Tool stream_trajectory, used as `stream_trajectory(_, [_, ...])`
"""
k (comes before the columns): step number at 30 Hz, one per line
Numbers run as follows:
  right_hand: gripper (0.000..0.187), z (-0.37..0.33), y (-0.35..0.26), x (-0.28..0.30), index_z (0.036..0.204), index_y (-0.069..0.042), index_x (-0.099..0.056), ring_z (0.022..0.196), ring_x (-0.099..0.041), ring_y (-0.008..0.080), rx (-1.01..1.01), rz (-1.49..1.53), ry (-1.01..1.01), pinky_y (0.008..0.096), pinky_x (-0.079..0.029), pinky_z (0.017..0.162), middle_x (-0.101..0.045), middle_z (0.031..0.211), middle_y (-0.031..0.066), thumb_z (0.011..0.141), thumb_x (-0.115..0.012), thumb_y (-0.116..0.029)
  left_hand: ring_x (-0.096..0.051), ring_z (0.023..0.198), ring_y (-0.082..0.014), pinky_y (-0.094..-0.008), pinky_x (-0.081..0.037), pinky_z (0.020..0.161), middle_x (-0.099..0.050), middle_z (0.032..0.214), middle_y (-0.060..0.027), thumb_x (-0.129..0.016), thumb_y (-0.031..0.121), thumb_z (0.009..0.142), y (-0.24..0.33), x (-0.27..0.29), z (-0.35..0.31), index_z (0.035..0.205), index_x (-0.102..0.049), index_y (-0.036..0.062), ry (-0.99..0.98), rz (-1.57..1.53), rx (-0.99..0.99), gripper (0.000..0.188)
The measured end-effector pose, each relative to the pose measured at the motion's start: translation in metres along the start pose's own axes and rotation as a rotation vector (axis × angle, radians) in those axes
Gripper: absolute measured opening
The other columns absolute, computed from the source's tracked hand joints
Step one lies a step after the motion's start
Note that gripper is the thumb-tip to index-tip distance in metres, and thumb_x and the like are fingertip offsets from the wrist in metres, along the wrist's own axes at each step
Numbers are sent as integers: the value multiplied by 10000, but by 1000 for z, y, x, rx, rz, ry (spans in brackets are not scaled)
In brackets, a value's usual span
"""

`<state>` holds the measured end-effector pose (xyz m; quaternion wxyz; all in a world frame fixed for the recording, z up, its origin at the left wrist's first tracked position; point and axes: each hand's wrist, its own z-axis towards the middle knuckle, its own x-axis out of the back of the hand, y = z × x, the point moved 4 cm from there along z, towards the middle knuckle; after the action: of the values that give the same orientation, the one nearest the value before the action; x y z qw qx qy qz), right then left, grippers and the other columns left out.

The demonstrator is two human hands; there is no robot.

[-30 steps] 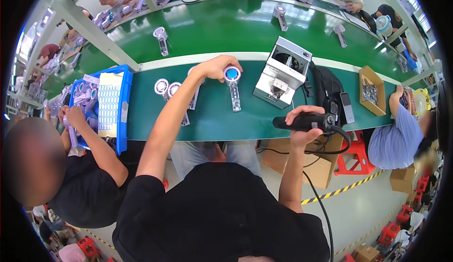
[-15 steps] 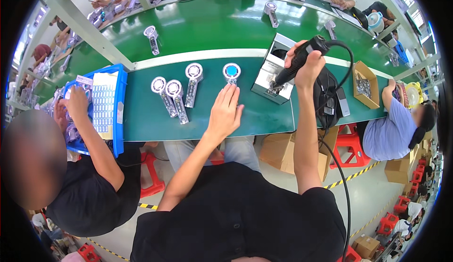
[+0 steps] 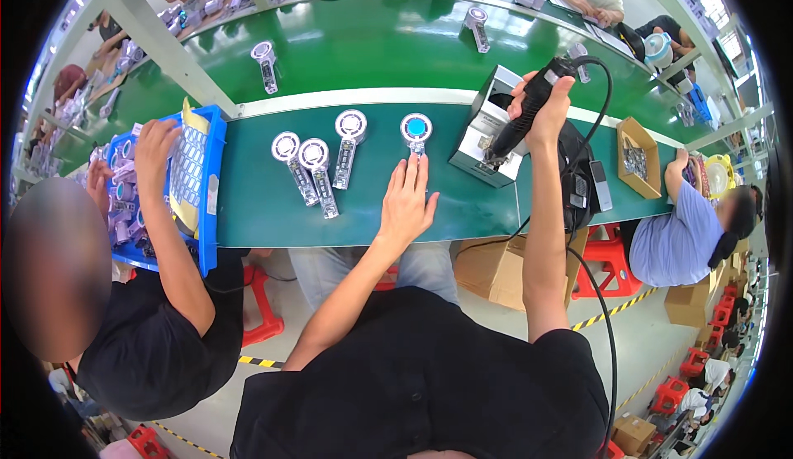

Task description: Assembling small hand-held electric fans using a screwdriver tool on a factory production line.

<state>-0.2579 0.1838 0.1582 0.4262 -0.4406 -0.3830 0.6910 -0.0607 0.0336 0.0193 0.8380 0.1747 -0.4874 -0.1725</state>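
Observation:
My left hand (image 3: pixel 406 207) lies with fingers stretched out flat over the handle of a white handheld fan (image 3: pixel 416 128) with a blue round centre. The fan lies on the green bench, and my fingers hide most of its handle. In my right hand (image 3: pixel 547 116) is a black corded electric screwdriver (image 3: pixel 513 135), tilted down to the left. Its tip is at the front of a grey box-shaped screw feeder (image 3: pixel 481 169); whether it touches a screw is too small to tell. Left of my left hand lie three more fans (image 3: pixel 314 155) with exposed circuit boards along their handles.
A co-worker's hand (image 3: pixel 155 149) is over a blue bin (image 3: pixel 211 199) of fan parts and a label sheet at left. Beyond a pale rail, fans lie on a green belt (image 3: pixel 363 46). A black bag (image 3: pixel 576 180) and a cardboard tray (image 3: pixel 625 170) are at right.
The view has shifted slightly. At left, the co-worker's hand has moved and the label sheet in the blue bin now stands raised and bent. My hands keep nearly the same places.

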Motion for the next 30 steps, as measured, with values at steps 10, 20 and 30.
stream_trajectory(10, [881,-27,32,-58,1017,-33,-537,518,-561,206,104,179,-185,350,-489,518,-619,785,141,792,-430,-878,-434,1316,-446,-528,-363,1106,-415,1464,-263,-693,221,831,0,4,4,1467,-381,-44,20,39,-9,756])
stream_trajectory(20, [891,-27,52,-78,1031,-12,-521,523,-577,203,171,145,-254,353,-511,523,-626,800,158,765,-505,-862,-464,1265,-423,-552,-377,1073,-417,1465,-259,-715,236,800,-2,3,4,1467,-387,-31,-23,54,25,790])
stream_trajectory(30, [911,-32,54,-96,915,63,-570,493,-603,187,171,172,-225,291,-487,464,-640,707,150,754,-577,-833,-482,1216,-433,-551,-394,1052,-424,1457,-256,-715,234,796,-3,2,4,1470,-388,-25,-19,56,30,793])
